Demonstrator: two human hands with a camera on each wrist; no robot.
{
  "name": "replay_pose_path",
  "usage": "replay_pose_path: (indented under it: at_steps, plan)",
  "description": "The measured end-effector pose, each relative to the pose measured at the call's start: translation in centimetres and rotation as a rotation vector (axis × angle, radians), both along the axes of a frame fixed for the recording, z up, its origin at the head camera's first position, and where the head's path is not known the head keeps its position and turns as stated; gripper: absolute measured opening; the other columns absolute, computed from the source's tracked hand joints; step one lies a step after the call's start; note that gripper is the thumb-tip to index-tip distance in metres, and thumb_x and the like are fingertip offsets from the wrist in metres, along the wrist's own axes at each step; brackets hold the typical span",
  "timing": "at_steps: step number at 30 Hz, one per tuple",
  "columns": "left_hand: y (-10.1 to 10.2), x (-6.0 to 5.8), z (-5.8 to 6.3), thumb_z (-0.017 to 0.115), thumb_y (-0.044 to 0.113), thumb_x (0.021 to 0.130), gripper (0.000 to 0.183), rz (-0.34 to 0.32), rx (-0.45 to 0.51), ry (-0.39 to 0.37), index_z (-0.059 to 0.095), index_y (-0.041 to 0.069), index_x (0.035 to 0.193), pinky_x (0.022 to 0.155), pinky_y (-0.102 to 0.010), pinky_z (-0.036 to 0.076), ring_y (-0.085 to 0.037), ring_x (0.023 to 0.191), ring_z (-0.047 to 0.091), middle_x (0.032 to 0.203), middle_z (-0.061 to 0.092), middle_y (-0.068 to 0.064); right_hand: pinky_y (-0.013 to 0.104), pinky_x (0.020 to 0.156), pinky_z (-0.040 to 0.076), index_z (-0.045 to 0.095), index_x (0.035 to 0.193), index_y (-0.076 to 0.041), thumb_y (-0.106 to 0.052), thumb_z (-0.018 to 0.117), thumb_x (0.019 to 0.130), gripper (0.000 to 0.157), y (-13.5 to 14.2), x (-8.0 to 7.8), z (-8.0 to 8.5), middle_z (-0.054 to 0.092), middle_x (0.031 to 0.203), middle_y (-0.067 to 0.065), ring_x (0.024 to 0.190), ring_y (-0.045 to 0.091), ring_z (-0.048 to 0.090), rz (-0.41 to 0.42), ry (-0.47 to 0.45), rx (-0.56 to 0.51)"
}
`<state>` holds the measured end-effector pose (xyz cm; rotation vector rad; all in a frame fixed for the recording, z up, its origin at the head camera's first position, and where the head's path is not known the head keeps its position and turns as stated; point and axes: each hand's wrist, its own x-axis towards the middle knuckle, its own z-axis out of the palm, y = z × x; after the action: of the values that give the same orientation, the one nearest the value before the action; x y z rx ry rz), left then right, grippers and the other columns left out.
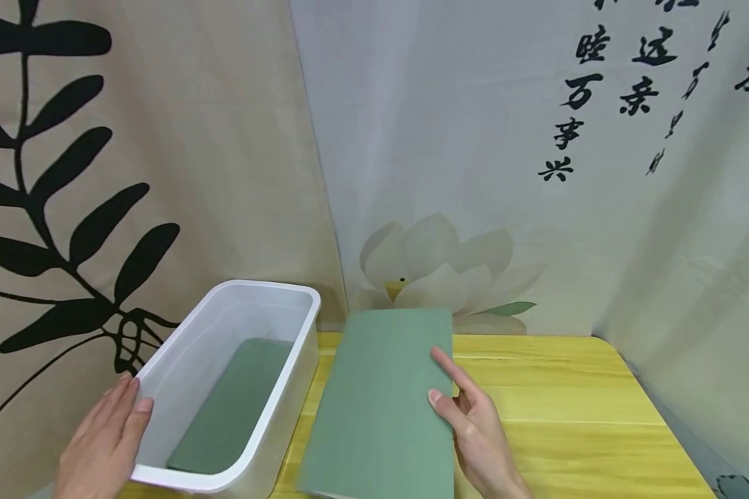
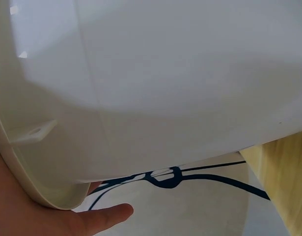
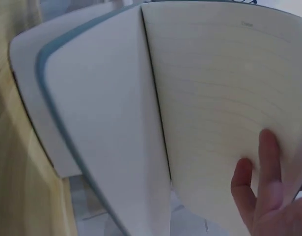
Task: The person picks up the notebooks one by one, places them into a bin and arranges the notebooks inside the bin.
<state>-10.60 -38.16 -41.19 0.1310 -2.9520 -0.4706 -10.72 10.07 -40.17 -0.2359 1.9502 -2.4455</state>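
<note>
My right hand (image 1: 480,430) grips a green notebook (image 1: 381,402) by its right edge, thumb and forefinger on the cover. In the right wrist view the notebook is parted, and other fingertips (image 3: 269,152) lie against a lined page (image 3: 214,83). At the left stands a white plastic bin (image 1: 225,294), and my left hand (image 1: 102,436) rests on its near left rim with the fingers fairly straight. From the left wrist, the bin's outer wall (image 2: 170,73) fills most of the view. A second green notebook (image 1: 237,409) lies flat on the bin's floor.
Under the bin and notebook is a yellow wood-grain table (image 1: 549,402) with a rounded far right corner. Behind it hangs a pale curtain (image 1: 462,138) with dark writing and a flower print; a beige curtain (image 1: 225,138) with black leaves hangs at the left.
</note>
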Motion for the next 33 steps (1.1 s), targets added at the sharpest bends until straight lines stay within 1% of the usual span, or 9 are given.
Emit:
replay_pose_path:
  at_steps: [3,6,8,14,19,26,28,30,33]
  plan:
    - [0.2,0.0,0.3,0.02,0.041,0.107,0.067,-0.001,0.002,-0.003,0.015,-0.014,0.146,0.102,-0.073,0.012,-0.055,0.137,0.007,0.154,0.004,-0.033,0.029,0.103,0.043,0.038,0.148,-0.018,-0.01,0.058,0.097,0.055,-0.6,0.0,0.8,0.029,0.155,-0.001,0.138,0.017,0.032,0.046,0.018,-0.116]
    - [0.2,-0.1,0.3,0.019,0.041,0.107,0.068,-0.004,0.005,-0.012,0.014,-0.015,0.146,0.103,-0.072,0.011,-0.055,0.137,0.007,0.154,0.003,-0.033,0.038,0.098,0.048,0.036,0.149,-0.016,-0.007,0.055,0.098,0.055,-1.3,0.0,1.6,0.029,0.153,0.005,0.135,0.026,0.039,0.081,0.039,-0.217]
    - [0.1,-0.1,0.3,0.019,0.041,0.107,0.068,-0.005,0.006,-0.012,0.014,-0.015,0.145,0.103,-0.072,0.011,-0.055,0.137,0.007,0.154,0.003,-0.033,0.038,0.098,0.048,0.036,0.149,-0.015,-0.005,0.054,0.099,0.055,-1.9,-0.1,2.0,0.028,0.154,0.006,0.135,0.028,0.039,0.091,0.066,-0.243]
    - [0.0,0.0,0.2,0.02,0.039,0.107,0.066,-0.009,0.009,-0.004,0.015,-0.014,0.146,0.101,-0.073,0.012,-0.055,0.137,0.007,0.154,0.004,-0.033,0.027,0.112,0.028,0.036,0.149,-0.012,-0.006,0.054,0.098,0.054,-3.6,-0.6,2.3,0.024,0.158,-0.001,0.144,0.013,0.016,0.08,0.137,-0.174]
    - [0.0,-0.1,0.2,0.019,0.04,0.107,0.067,-0.012,0.011,-0.012,0.013,-0.013,0.146,0.102,-0.073,0.011,-0.054,0.138,0.004,0.154,0.003,-0.032,0.039,0.117,0.011,0.038,0.149,-0.013,-0.007,0.056,0.098,0.054,-5.1,-1.1,2.3,0.026,0.157,-0.005,0.145,0.008,0.006,0.08,0.162,-0.144]
    - [-0.2,-0.2,-0.4,0.018,0.039,0.107,0.065,-0.016,0.018,0.007,0.016,-0.013,0.146,0.102,-0.072,0.011,-0.051,0.14,0.001,0.155,0.004,-0.03,0.042,0.117,0.01,0.035,0.15,-0.011,-0.008,0.056,0.098,0.056,-7.7,-2.0,2.2,0.026,0.157,-0.005,0.143,0.007,0.007,0.115,0.19,-0.174]
    - [-0.4,-0.2,-0.6,0.017,0.039,0.107,0.066,-0.011,0.015,0.002,0.017,-0.014,0.146,0.102,-0.072,0.011,-0.051,0.14,0.0,0.155,0.003,-0.03,0.042,0.116,0.013,0.035,0.15,-0.011,-0.008,0.056,0.098,0.056,-8.5,-2.2,2.1,0.026,0.157,-0.003,0.131,0.007,0.031,0.121,0.188,-0.176]
    - [-0.4,-0.2,-0.7,0.016,0.04,0.107,0.067,0.0,0.008,-0.005,0.017,-0.014,0.145,0.102,-0.072,0.012,-0.051,0.14,0.001,0.155,0.003,-0.029,0.04,0.114,0.019,0.035,0.15,-0.012,-0.009,0.056,0.098,0.056,-9.2,-2.3,2.1,0.026,0.157,-0.002,0.098,0.006,0.049,0.123,0.186,-0.172]
    - [-0.5,-0.4,-0.7,0.015,0.042,0.106,0.068,0.018,0.0,-0.004,0.017,-0.013,0.146,0.102,-0.072,0.012,-0.05,0.141,-0.001,0.156,0.002,-0.028,0.034,0.108,0.028,0.035,0.15,-0.015,-0.009,0.056,0.098,0.057,-10.1,-2.5,1.9,0.025,0.157,-0.001,0.058,0.006,0.036,0.121,0.185,-0.155]
